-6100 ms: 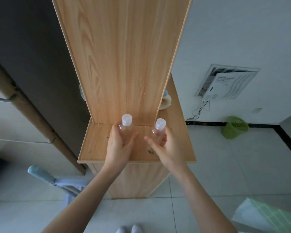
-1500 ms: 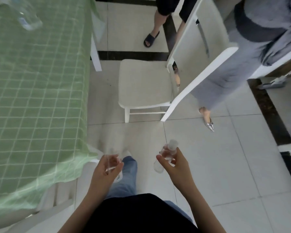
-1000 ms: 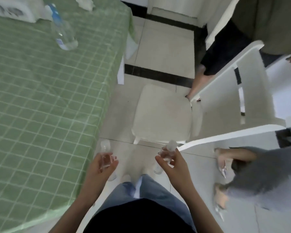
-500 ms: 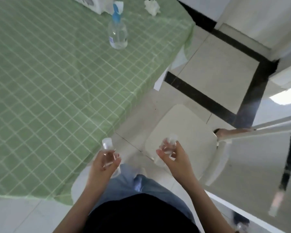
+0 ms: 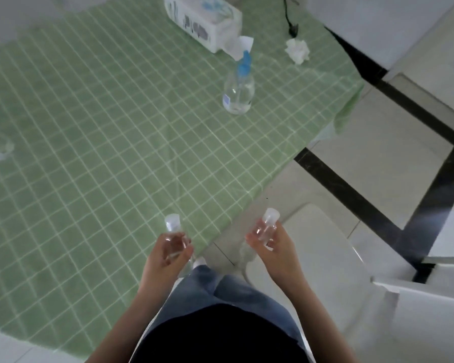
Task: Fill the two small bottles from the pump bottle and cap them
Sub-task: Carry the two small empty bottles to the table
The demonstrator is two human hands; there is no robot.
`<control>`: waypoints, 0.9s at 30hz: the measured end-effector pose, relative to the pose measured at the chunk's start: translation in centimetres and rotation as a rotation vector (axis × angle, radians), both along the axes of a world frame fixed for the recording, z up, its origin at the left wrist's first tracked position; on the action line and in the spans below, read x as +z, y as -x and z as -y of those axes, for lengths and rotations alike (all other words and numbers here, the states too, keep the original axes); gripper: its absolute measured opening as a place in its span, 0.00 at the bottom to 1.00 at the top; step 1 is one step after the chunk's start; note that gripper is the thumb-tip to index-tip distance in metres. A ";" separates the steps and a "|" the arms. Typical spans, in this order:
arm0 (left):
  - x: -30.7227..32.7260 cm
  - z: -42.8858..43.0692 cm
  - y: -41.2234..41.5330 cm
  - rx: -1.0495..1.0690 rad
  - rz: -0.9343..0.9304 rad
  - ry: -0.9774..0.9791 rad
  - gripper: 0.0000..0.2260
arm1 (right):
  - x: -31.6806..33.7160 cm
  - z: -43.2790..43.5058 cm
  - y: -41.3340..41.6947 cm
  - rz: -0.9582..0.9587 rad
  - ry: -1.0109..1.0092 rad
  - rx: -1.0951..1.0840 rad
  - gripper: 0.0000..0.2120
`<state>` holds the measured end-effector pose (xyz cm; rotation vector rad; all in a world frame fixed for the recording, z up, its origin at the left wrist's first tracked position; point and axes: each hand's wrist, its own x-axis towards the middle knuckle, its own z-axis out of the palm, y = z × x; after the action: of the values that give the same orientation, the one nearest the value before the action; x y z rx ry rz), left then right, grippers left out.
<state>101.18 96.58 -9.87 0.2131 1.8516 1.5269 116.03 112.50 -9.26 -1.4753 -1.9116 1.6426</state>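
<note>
1. Over the near edge of the table (image 5: pixel 95 132), one small bottle is held in each hand. Fingers and thumb of the left hand (image 5: pixel 168 255) are curled round the left small bottle (image 5: pixel 174 231), and those of the right hand (image 5: pixel 275 247) round the right small bottle (image 5: pixel 268 226). Both caps are on and point up.
2. The pump bottle (image 5: pixel 238 87) stands upright on the green checked cloth, well ahead of both hands and near the tissue box (image 5: pixel 202 19).
3. Step in hand, as judged: both small bottles are to be set down on the table.
4. Each should be stood upright on flat cloth, well in from the edge, since a light, narrow bottle is likely to tip on a crease.
5. A spot near the pump bottle is preferred, with the two placed apart so that one cap can be removed without the other bottle being knocked.
6. Each grip should be released only once the base sits flat, because the chair (image 5: pixel 325 258) and floor lie beneath the right hand.
</note>
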 end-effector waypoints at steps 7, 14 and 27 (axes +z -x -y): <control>0.4 -1.5 4.1 0.064 -0.015 -0.017 0.10 | 0.6 -2.7 5.6 -0.005 -0.002 0.120 0.14; 0.1 -3.2 5.4 0.178 0.002 -0.030 0.12 | 1.3 -6.0 9.3 -0.049 0.011 0.278 0.16; -0.3 -14.3 5.0 0.535 -0.092 -0.015 0.12 | 1.4 -19.1 16.3 -0.062 -0.001 0.729 0.15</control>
<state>96.23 110.84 -10.14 -0.2307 2.0766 1.9080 99.76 131.59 -7.91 -0.7271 -2.5880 1.9037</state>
